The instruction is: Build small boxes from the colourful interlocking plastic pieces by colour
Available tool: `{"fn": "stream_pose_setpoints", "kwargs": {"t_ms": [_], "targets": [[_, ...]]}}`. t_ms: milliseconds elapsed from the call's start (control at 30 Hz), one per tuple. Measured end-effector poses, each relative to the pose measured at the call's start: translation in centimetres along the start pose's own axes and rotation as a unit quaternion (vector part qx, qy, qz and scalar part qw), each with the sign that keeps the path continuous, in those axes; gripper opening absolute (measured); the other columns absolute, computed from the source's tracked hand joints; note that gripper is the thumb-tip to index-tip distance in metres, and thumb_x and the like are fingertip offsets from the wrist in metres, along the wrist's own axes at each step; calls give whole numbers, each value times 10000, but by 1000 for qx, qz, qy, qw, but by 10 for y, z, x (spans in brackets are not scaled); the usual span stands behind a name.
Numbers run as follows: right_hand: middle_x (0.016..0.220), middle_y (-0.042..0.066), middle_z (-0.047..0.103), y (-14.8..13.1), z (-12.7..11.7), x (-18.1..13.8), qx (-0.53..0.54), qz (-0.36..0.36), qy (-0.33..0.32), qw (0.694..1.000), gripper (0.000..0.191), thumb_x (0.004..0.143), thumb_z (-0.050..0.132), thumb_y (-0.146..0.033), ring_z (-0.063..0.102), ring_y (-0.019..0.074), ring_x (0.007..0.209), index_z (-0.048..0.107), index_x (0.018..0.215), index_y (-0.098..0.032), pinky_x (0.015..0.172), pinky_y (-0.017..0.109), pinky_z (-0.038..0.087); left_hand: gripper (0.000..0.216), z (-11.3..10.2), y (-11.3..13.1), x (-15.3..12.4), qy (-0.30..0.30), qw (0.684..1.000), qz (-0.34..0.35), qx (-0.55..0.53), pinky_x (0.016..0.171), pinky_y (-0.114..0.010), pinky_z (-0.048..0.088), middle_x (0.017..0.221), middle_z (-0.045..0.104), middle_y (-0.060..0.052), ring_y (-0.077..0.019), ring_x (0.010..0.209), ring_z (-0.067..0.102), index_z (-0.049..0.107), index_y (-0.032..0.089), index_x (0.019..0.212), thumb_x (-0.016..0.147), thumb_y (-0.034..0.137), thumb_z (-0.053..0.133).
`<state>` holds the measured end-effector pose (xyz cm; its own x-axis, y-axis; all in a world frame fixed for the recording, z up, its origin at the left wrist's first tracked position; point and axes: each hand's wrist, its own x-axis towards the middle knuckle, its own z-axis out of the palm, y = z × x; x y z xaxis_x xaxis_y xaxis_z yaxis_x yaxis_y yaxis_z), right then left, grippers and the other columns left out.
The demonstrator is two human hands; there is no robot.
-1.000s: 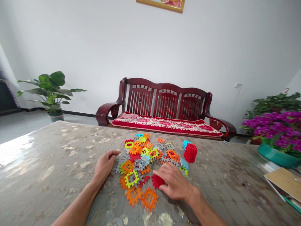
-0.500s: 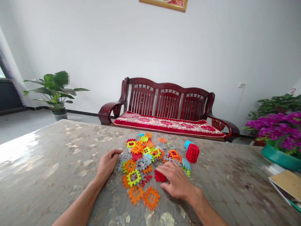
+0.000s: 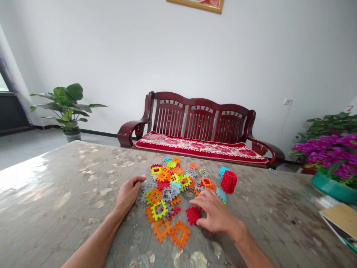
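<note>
My left hand (image 3: 129, 192) rests on the table at the left edge of a heap of plastic interlocking tiles. Its fingers are loosely bent and together, pointing right, and nothing shows in them. Over the near right side of the heap, my right hand (image 3: 213, 210) is open, fingers reaching left and thumb apart below. A red interlocking tile (image 3: 193, 215) lies beside the thumb, which is at its right edge. Nearby are an orange tile (image 3: 180, 234), a lime-green tile (image 3: 159, 210) and a grey tile (image 3: 169, 194). A red stack of tiles (image 3: 229, 182) stands right of the heap.
The patterned table (image 3: 83, 193) stretches to both sides. Beyond its far edge is a wooden bench (image 3: 199, 115). At right stand a teal flower pot (image 3: 333, 188) and a tan book-like item (image 3: 338, 219). A potted plant (image 3: 68, 108) is at back left.
My right hand has shifted slightly right and off the red tile, which now shows whole and sits a little further right and nearer. The left hand stays in place.
</note>
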<state>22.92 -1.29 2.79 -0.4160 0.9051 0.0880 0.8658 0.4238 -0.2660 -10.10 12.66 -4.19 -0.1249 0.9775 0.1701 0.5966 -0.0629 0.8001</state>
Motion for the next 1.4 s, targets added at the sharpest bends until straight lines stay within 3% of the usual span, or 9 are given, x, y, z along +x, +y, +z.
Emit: {"fn": "stream_pose_setpoints", "kwargs": {"t_ms": [300, 533, 700, 867, 1000, 1167, 1400], "targets": [[1169, 30, 637, -3, 2, -2, -16, -23, -38, 999, 504, 749, 615, -230, 490, 228, 1108, 586, 1248, -298, 982, 376, 332, 325, -1, -1, 0, -3, 1000, 1, 4, 835, -261, 493, 933, 763, -9, -197, 896, 674, 717, 234, 937, 759, 291, 451], [1175, 59, 626, -4, 12, -4, -45, -56, -17, 997, 566, 766, 552, -204, 491, 231, 1102, 515, 1329, -242, 1059, 403, 297, 326, -1, 0, -1, 2, 1000, 6, 1, 826, -263, 491, 937, 766, -3, -198, 903, 676, 720, 237, 933, 752, 277, 453], [1170, 69, 634, 2, -3, -3, -33, -8, 32, 999, 674, 727, 560, -195, 529, 225, 1093, 464, 1393, -224, 1019, 371, 376, 328, -2, 0, 0, -1, 1000, 7, 3, 811, -269, 494, 932, 763, -2, -200, 882, 679, 724, 246, 928, 748, 285, 452], [1182, 47, 671, 47, -49, -3, -38, 79, 158, 984, 680, 725, 554, -214, 552, 238, 1107, 448, 1397, -225, 1035, 408, 382, 312, -1, -2, 0, 2, 1000, 5, -1, 808, -262, 499, 939, 765, 0, -200, 884, 680, 727, 252, 905, 740, 299, 467], [1169, 39, 693, 99, -85, -5, -80, 145, 201, 966, 663, 725, 555, -232, 583, 248, 1053, 463, 1382, -223, 987, 418, 418, 313, -1, -2, 0, 0, 1000, 0, 1, 798, -263, 501, 933, 765, -1, -201, 878, 682, 724, 250, 906, 737, 305, 466], [1135, 38, 713, 145, -104, -8, -127, 182, 187, 957, 641, 732, 571, -272, 598, 257, 1046, 484, 1365, -224, 942, 400, 433, 317, -2, -2, 1, 0, 1000, -1, -2, 808, -266, 501, 931, 765, 1, -202, 885, 682, 721, 247, 911, 732, 315, 468], [1121, 14, 724, 170, -96, -9, -132, 202, 147, 959, 632, 735, 576, -303, 618, 244, 1026, 488, 1360, -258, 911, 374, 444, 313, -3, 1, 0, 0, 1000, 2, 0, 788, -250, 505, 909, 768, 6, -192, 878, 684, 720, 233, 898, 736, 317, 465]]}}
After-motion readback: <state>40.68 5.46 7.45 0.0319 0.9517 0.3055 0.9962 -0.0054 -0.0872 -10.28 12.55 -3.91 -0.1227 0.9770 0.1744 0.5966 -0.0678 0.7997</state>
